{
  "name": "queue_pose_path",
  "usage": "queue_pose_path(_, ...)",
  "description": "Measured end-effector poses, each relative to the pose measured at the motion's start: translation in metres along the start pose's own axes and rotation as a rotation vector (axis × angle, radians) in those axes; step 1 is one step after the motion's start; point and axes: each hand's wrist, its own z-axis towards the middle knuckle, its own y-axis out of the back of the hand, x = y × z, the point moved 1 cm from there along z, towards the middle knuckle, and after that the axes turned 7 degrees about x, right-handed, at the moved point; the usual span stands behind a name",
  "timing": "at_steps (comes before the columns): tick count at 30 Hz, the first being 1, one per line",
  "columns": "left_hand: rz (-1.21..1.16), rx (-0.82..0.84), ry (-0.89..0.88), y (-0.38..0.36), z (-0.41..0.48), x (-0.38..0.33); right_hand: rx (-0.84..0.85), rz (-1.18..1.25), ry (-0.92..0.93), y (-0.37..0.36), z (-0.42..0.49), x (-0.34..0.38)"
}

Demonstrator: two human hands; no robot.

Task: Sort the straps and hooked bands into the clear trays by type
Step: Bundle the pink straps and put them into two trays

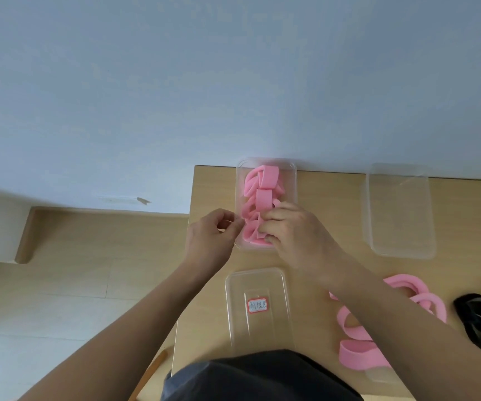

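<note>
Pressed unevenly, the springy pink straps (265, 178) may pop from the clear tray (295, 180) at the worktop's far edge, or we may shove it off. Our right hand (297, 230) arches over the tray's near end, grip curled onto the straps. Our left hand (213, 235) sits beside the tray's left wall, grip pinched; on what, we cannot tell.

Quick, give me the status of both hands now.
Left hand: fingers curled in a pinch by the tray edge; whether it holds anything cannot be told.
Right hand: closed on the pink straps in that tray.
</note>
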Motion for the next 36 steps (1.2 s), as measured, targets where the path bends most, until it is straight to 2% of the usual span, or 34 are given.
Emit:
queue_pose_path(4,0.076,-0.003,-0.019,0.005,-0.005,-0.005,0.034,-0.017,-0.112,-0.002,-0.001,0.005)
queue_pose_path(7,0.129,-0.022,-0.060,0.011,-0.014,-0.010,0.118,-0.149,-0.080,-0.001,-0.006,0.013)
queue_pose_path(12,0.223,-0.072,-0.179,0.021,-0.041,-0.014,0.020,-0.300,-0.135,0.012,-0.021,0.036)
queue_pose_path(17,0.451,-0.057,-0.376,0.024,-0.072,-0.009,-0.136,-0.174,-0.238,0.016,-0.057,0.060)
queue_pose_path(23,0.560,-0.013,-0.559,-0.001,-0.105,0.006,-0.108,-0.135,-0.416,-0.006,-0.143,0.086)
queue_pose_path(27,0.573,0.045,-0.609,-0.026,-0.116,0.015,-0.050,-0.137,-0.537,-0.019,-0.191,0.098)
queue_pose_path(34,0.579,0.006,-0.623,-0.040,-0.122,0.008,-0.097,-0.140,-0.462,-0.002,-0.185,0.090)
queue_pose_path(36,0.592,0.002,-0.636,-0.047,-0.123,0.007,-0.064,-0.122,-0.433,0.002,-0.179,0.079)
